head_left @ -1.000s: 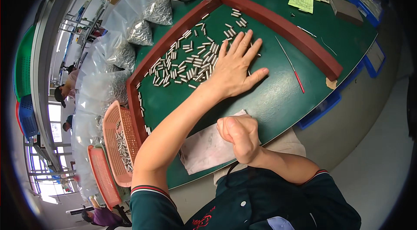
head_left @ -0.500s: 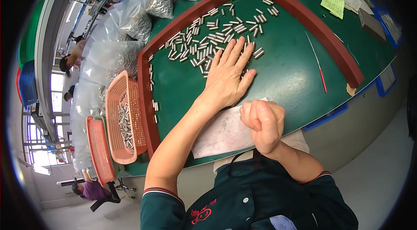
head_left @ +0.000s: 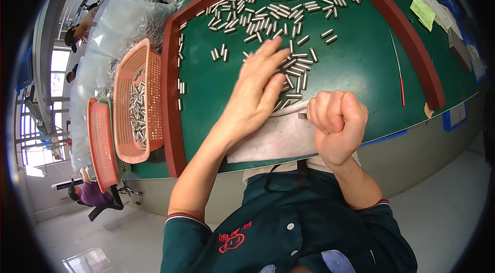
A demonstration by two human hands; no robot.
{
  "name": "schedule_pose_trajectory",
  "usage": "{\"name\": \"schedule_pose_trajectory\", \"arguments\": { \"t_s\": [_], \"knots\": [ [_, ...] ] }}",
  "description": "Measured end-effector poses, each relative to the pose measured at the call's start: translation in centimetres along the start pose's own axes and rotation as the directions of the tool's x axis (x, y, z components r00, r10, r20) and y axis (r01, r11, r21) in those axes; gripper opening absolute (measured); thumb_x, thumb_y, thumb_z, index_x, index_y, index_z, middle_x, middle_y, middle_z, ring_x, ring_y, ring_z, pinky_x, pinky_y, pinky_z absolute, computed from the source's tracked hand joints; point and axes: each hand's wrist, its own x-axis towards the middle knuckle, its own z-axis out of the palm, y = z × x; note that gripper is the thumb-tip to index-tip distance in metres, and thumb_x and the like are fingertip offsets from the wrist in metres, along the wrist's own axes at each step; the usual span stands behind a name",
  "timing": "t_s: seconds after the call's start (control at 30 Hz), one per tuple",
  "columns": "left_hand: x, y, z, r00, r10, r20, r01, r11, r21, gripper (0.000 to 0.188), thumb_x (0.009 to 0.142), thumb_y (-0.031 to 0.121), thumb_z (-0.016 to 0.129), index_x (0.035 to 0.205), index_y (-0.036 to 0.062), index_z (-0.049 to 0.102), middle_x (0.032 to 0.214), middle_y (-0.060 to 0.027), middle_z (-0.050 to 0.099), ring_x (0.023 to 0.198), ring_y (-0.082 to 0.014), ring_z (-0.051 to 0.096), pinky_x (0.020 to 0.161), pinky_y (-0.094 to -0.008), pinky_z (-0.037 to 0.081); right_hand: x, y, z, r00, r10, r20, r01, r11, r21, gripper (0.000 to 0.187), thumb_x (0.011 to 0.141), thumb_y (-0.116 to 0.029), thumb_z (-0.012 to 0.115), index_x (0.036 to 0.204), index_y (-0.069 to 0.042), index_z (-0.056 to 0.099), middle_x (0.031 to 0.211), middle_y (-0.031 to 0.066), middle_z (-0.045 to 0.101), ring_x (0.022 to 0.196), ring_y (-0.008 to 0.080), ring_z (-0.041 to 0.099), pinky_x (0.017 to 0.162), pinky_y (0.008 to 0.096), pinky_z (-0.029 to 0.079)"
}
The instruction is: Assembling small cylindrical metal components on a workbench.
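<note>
Many short, shiny metal pins lie scattered over the green tabletop. My left hand is open, its fingers stretched out over the table beside a loose cluster of pins. Part of that cluster is hidden behind the fingers and thumb. My right hand is closed in a fist above the table's front edge. A small grey metal end, looking like a pin, pokes out at the left side of the fist; the rest is hidden. Below both hands lies a pale, stained cloth.
A dark red wooden frame borders the work area. Left of it stand an orange basket holding pins, a red basket and clear bags of pins. A red-handled pointed tool and papers lie right. People sit far left.
My left hand has drawn nearer and left, and a cluster of pins now lies close to the cloth. My right fist has moved right, with a small metal end now showing. The view has shifted.
</note>
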Motion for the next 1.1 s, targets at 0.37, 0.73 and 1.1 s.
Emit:
{"name": "schedule_pose_trajectory", "arguments": {
  "t_s": [0.37, 0.73, 1.1],
  "knots": [
    [-5.3, -0.2, -2.2, 0.939, -0.202, -0.280, 0.228, 0.972, 0.063, 0.010, 0.065, -0.002, 0.065, 0.072, 0.0002, 0.059, 0.067, -0.0066, 0.053, 0.061, -0.0197, 0.050, 0.055, -0.0286, 0.040, 0.4, 0.3, -0.4, 0.999, -0.005, 0.042, 0.005, 1.000, 0.003, 0.040, 0.090, -0.019, 0.029, 0.051, -0.010, 0.026, 0.044, -0.0010, 0.025, 0.042, 0.0084, 0.017, 0.040, 0.0256, 0.016],
    [-4.6, -0.9, -1.9, 0.976, -0.110, -0.190, 0.153, 0.962, 0.228, 0.012, 0.064, -0.003, 0.065, 0.075, -0.0007, 0.059, 0.070, -0.0078, 0.052, 0.067, -0.0217, 0.050, 0.059, -0.0306, 0.041, 0.4, 0.2, 0.1, 0.999, 0.018, 0.029, -0.016, 0.999, -0.042, 0.043, 0.090, -0.022, 0.029, 0.049, -0.010, 0.026, 0.043, -0.0011, 0.025, 0.042, 0.0085, 0.017, 0.041, 0.0256, 0.017],
    [-6.6, 1.3, 0.1, 0.996, -0.039, -0.081, 0.043, 0.998, 0.046, 0.014, 0.065, 0.000, 0.065, 0.076, 0.0019, 0.058, 0.072, -0.0068, 0.049, 0.066, -0.0245, 0.047, 0.058, -0.0329, 0.039, 1.1, -0.1, 2.1, 0.988, 0.145, 0.052, -0.148, 0.988, 0.046, 0.041, 0.091, -0.026, 0.023, 0.052, -0.014, 0.025, 0.045, -0.0034, 0.024, 0.041, 0.0081, 0.015, 0.042, 0.0249, 0.017]
  ]
}}
